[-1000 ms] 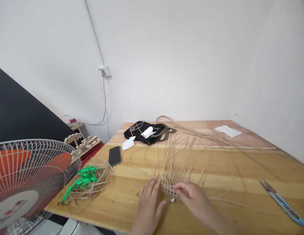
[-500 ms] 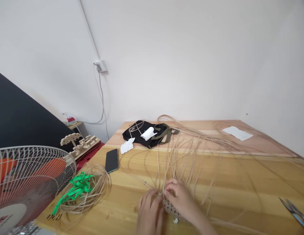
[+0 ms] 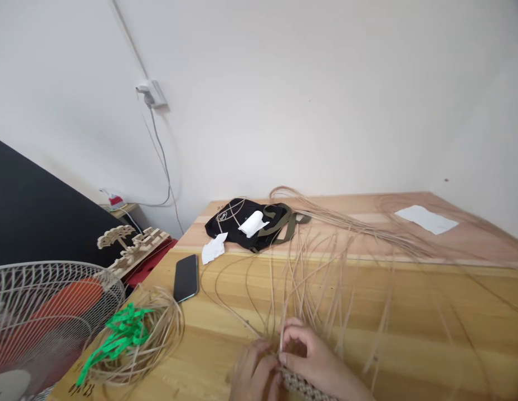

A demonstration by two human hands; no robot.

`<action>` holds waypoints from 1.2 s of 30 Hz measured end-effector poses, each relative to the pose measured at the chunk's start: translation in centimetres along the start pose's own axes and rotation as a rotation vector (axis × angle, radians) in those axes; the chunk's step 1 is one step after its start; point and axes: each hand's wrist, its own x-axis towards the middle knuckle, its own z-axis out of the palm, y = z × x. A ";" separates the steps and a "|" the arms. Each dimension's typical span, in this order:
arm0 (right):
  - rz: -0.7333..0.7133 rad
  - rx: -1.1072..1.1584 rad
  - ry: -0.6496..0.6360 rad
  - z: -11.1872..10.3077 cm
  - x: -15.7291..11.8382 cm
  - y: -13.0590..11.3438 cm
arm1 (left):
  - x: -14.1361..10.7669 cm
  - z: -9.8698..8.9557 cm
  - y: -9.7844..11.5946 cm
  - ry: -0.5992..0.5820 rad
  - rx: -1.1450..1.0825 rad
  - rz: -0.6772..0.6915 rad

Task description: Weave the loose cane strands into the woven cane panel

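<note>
Well left of the fingers sits a fan [image 3: 42, 323], then a coil [image 3: 137, 340] tied in green. The left hand [image 3: 253, 376] is curled against the weave [image 3: 303, 384], its grip blurred — I cannot tell what it holds. The right hand [image 3: 311, 359] pinches upright strands [image 3: 304, 278] just above it. Loose strands could slip free or kink — the fingers crowd them tightly.

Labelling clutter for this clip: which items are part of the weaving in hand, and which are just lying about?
In use:
- woven piece, under both hands
- loose cane strands rising from it
- left hand and right hand, fingers pinched at the strands

Lying about:
- cane coil with green tie
- phone
- black bag
- white paper
- fan
</note>
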 end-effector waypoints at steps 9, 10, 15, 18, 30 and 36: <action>0.052 0.188 0.084 0.0 -0.1 0.1 | 0.9 -1.0 0.4 -0.057 -0.075 0.024; 0.059 0.214 0.099 0.0 -0.1 0.3 | 1.1 -1.2 0.4 -0.071 -0.079 0.022; 0.147 0.326 0.166 0.0 -0.2 1.6 | 1.7 -2.3 0.4 -0.172 -0.096 0.054; 0.221 0.377 0.202 -0.2 -0.3 1.9 | 1.9 -2.8 0.5 -0.173 -0.093 0.026; 0.233 0.329 0.161 -1.1 -1.1 0.5 | 1.8 -3.0 0.5 -0.176 -0.124 -0.001; 0.129 -0.039 0.004 -1.1 -1.3 -0.8 | 2.1 -3.1 0.2 -0.210 -0.132 0.031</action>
